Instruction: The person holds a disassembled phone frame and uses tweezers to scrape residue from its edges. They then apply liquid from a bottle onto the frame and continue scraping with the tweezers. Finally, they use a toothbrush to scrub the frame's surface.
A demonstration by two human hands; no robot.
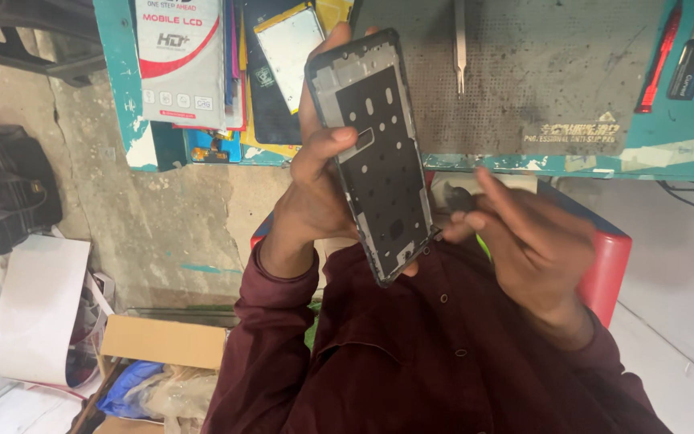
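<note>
The grey work mat (540, 72) is lying on the teal bench (684, 153), well apart from the hands. The left hand (315, 193) is rising upright, with thumb and fingers closing around the black phone frame (379, 153), tilted before the chest. The right hand (532, 241), half curled, is pinching a small dark tool (458, 199) just beside the frame's lower edge.

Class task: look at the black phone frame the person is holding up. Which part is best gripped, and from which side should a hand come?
Grip the phone frame by its long side edges, probably coming from behind, as the left hand does: it is thin and flat, and that leaves the lower corner free where the right hand works.
</note>
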